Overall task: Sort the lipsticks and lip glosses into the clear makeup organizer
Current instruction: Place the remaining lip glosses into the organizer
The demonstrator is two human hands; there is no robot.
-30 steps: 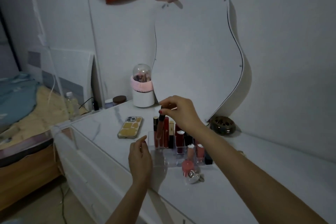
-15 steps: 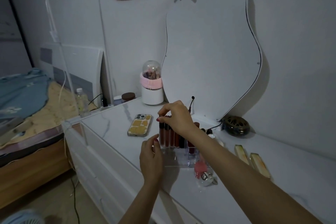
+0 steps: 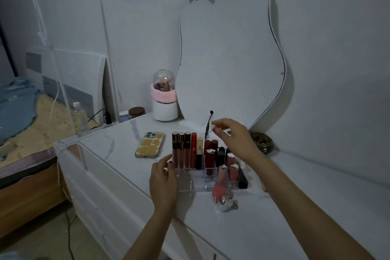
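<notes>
Resting on the white dresser (image 3: 316, 207), my left hand (image 3: 163, 181) touches the front left corner of the clear organizer (image 3: 191, 184), with my fingers loose against its wall and holding nothing. My right hand (image 3: 236, 137) floats above the back of the organizer with its fingers spread apart and nothing in them. It looks a bit blurry. In the back row, three dark glosses (image 3: 181, 150) stand up straight side by side at the left end. Just beside them stand a red tube (image 3: 193, 151) and a black and gold lipstick (image 3: 199, 153). More red lipsticks (image 3: 210, 157) stand in the middle slots, and two pink glosses (image 3: 232, 164) stand nearer the right side. A black tube (image 3: 242, 176) lies by the right edge of the organizer. The front left slots look bare. A pink bottle (image 3: 219, 190) with a shiny silver cap leans at the front of the organizer, with the cap down on the dresser. A phone (image 3: 150, 144) in a yellow case lies flat to the left of the organizer. A wavy mirror (image 3: 232, 59) leans on the wall behind. A white jar (image 3: 165, 102) with a clear dome stands to its left, and a round brass dish (image 3: 262, 142) sits to the right.
</notes>
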